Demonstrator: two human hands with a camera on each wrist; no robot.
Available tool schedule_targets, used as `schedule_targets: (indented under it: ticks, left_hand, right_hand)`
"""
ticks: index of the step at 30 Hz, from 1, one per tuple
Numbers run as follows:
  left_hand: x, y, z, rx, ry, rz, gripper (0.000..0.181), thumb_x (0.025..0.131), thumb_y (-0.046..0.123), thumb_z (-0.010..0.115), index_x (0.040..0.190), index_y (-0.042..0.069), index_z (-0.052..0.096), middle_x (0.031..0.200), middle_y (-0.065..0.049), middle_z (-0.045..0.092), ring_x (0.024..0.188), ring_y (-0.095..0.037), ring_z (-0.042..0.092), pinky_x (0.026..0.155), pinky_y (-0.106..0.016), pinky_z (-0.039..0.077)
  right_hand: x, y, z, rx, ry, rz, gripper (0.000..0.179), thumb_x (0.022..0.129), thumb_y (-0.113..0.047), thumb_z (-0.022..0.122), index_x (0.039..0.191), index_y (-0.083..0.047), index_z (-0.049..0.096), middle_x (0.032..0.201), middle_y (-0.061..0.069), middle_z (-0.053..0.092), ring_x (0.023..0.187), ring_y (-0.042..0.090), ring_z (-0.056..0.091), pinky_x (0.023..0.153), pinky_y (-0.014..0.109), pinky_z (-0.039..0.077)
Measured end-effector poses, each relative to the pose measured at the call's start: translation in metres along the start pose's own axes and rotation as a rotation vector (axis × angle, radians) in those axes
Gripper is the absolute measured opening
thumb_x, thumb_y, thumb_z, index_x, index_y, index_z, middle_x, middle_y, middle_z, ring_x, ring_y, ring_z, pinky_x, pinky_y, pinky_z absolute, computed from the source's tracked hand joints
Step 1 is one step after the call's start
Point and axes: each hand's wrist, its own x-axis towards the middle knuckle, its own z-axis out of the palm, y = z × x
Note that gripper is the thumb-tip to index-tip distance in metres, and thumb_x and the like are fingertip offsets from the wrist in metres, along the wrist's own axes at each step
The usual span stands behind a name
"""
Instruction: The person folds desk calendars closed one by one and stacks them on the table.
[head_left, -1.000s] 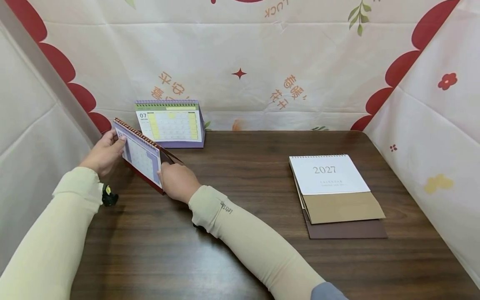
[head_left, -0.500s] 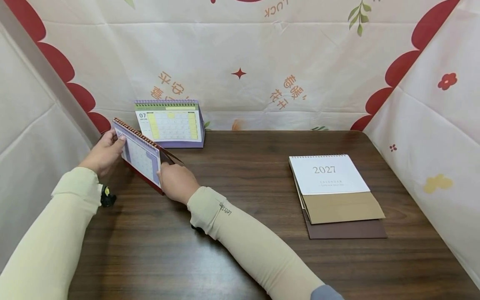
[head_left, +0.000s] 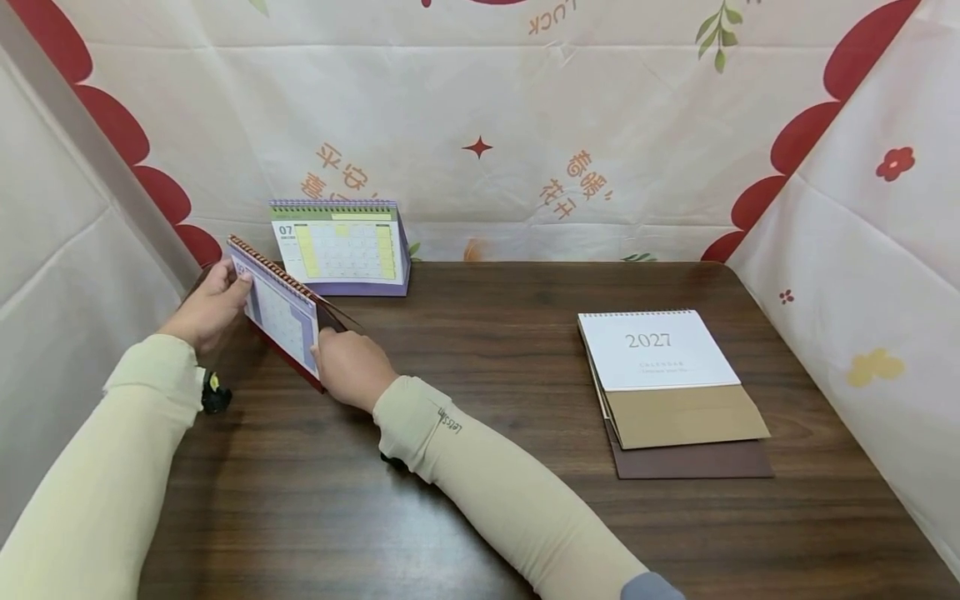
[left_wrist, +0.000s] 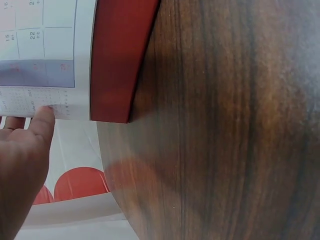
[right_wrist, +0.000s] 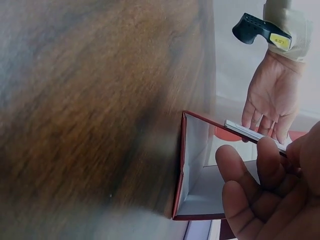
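A desk calendar [head_left: 279, 315] with a dark red stand, a brown coil and a purple-bordered page stands at an angle on the left of the table. My left hand [head_left: 206, 306] pinches its far left edge, the thumb lying on the page's corner in the left wrist view. At the near right edge, my right hand [head_left: 356, 368] holds the pages, with the thumb in front and fingers curled behind. The right wrist view looks into the stand's hollow, pale-lined side [right_wrist: 195, 155] beside those fingers. Part of the loose leaves behind the coil is hidden.
A green-and-purple desk calendar [head_left: 345, 250] stands just behind the red one, partly covered by it. On the right side lies a white 2027 calendar [head_left: 660, 350] with a tan and brown base. Printed cloth [head_left: 480, 100] walls the table [head_left: 480, 333] on three sides.
My right hand and the calendar's right end have shifted very slightly left and down. The left hand keeps its place, and the other two calendars stay where they were.
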Motion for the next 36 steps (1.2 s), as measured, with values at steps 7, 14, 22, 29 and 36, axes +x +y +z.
schedule_targets:
  ticks: [7,14,22,29,36]
  left_hand:
    - [-0.002,0.0,-0.003,0.025,-0.013,0.013,0.062,0.109,0.035,0.027,0.154,-0.001,0.004,0.136,-0.014,0.033,0.119,-0.015,0.037,0.107,-0.035,0.034]
    - [-0.006,-0.009,-0.001,-0.158,0.019,0.021,0.024,0.108,0.028,0.037,0.131,0.02,0.036,0.113,0.003,0.046,0.101,-0.007,0.044,0.087,-0.02,0.039]
    - [-0.009,0.001,-0.009,-0.073,0.078,-0.061,0.065,0.106,0.041,0.037,0.157,0.003,0.02,0.133,0.002,0.044,0.122,-0.007,0.041,0.099,-0.024,0.041]
    - [-0.012,0.005,-0.01,-0.219,0.077,-0.139,0.071,0.104,0.045,0.041,0.16,0.011,0.013,0.155,-0.007,0.024,0.141,-0.014,0.025,0.116,-0.049,0.017]
    - [-0.009,0.009,-0.004,-0.229,0.141,-0.158,0.071,0.103,0.046,0.041,0.16,0.011,0.015,0.152,-0.012,0.027,0.136,-0.016,0.033,0.114,-0.05,0.021]
  right_hand:
    - [-0.002,0.013,0.0,0.176,0.021,-0.026,0.023,0.105,-0.033,0.051,0.091,-0.016,0.06,0.078,-0.006,0.062,0.069,0.01,0.057,0.063,0.024,0.044]
    - [-0.01,0.032,0.002,0.432,0.076,-0.024,0.03,0.102,-0.038,0.055,0.08,-0.017,0.057,0.06,-0.004,0.048,0.052,0.006,0.042,0.05,0.02,0.036]
    - [-0.01,0.038,-0.004,0.533,0.273,-0.019,0.027,0.102,-0.037,0.055,0.084,-0.018,0.058,0.073,-0.004,0.054,0.062,0.009,0.049,0.053,0.021,0.04]
    - [-0.011,0.035,-0.005,0.584,0.271,-0.005,0.03,0.103,-0.041,0.054,0.085,-0.018,0.06,0.073,-0.004,0.055,0.061,0.009,0.049,0.053,0.022,0.04]
    - [-0.013,0.029,-0.006,0.597,0.285,-0.028,0.026,0.101,-0.039,0.058,0.087,-0.017,0.06,0.075,-0.005,0.055,0.064,0.007,0.048,0.054,0.02,0.04]
